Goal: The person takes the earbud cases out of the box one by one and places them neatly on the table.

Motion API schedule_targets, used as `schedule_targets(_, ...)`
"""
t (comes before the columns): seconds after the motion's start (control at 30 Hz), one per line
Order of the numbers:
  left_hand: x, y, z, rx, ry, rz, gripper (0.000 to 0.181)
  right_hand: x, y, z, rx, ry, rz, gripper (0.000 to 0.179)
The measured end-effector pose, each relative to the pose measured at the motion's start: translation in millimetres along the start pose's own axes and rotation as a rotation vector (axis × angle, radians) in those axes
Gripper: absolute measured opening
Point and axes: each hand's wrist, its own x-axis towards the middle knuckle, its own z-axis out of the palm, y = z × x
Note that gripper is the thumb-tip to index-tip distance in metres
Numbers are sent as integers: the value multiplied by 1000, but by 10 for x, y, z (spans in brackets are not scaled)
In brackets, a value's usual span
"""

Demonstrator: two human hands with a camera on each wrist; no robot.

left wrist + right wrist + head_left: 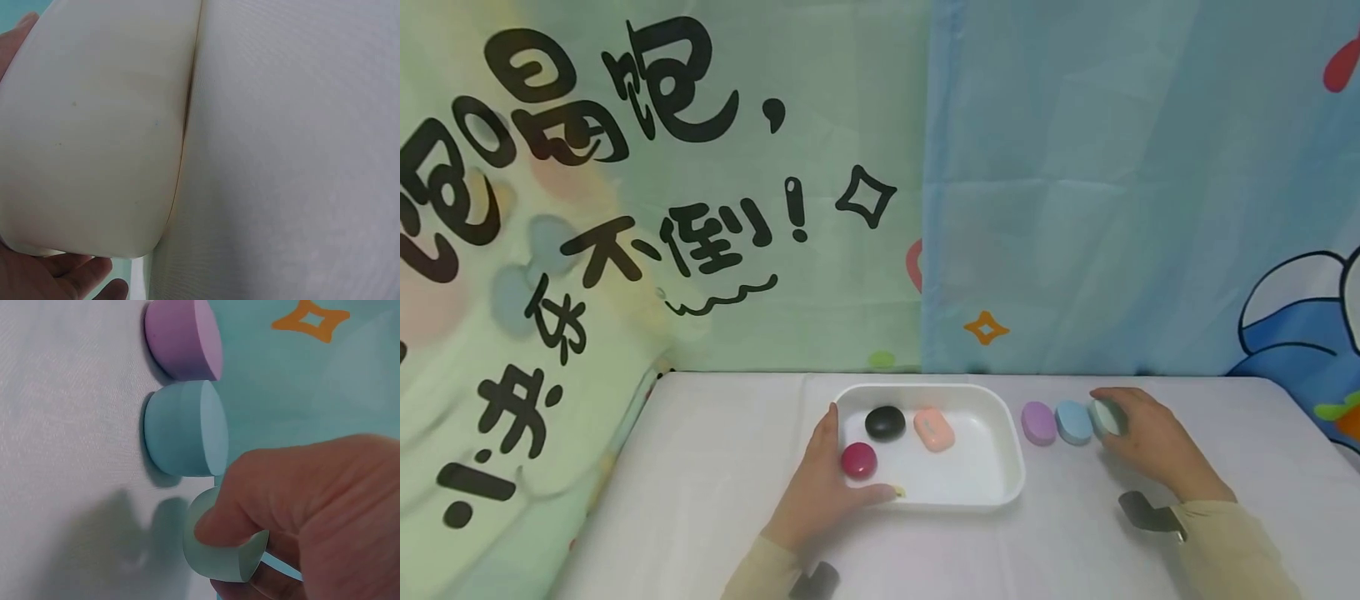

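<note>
My left hand (829,475) grips the left end of a white tray (1000,467), its thumb along the front rim and fingers round the left side. In the left wrist view, the tray's outer wall (94,137) hides most of that hand. Inside the tray lie a black oval piece (885,423), a pink oblong piece (934,429) and a shiny red round piece (859,460). My right hand (1153,437) pinches a pale green, rounded, flat-topped piece (215,559) between thumb and fingers. Beside it, a light blue piece (178,428) and a purple piece (181,340) share its shape.
A white cloth (685,500) covers the table. Behind the table hang a green printed curtain (850,292) and a blue one (1112,208). By my left thumb a small yellow bit (899,492) shows at the tray's front wall.
</note>
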Motion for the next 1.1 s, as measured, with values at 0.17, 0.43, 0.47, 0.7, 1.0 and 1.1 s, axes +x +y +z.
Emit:
schedule_targets(0.17, -3, -18, 11, 7, 4, 6, 135, 9, 36, 29, 9, -16, 25, 60)
schedule_targets(0.43, -11, -24, 23, 4, -5, -11, 137, 18, 93, 85, 11, -33, 25, 60)
schedule_targets(0.47, -10, -28, 24, 2, -3, -6, 137, 20, 93, 87, 12, -34, 23, 60)
schedule_targets(0.7, -12, -36, 19, -10, 1, 12, 137, 34, 103, 98, 4, -28, 4, 58)
schedule_targets(1.0, -7, -11, 5, -14, -1, -4, 137, 19, 82, 86, -7, -45, -5, 66)
schedule_targets(1.1, 1, -5, -2, -8, -4, -10, 137, 14, 53, 63, -20, -37, -13, 67)
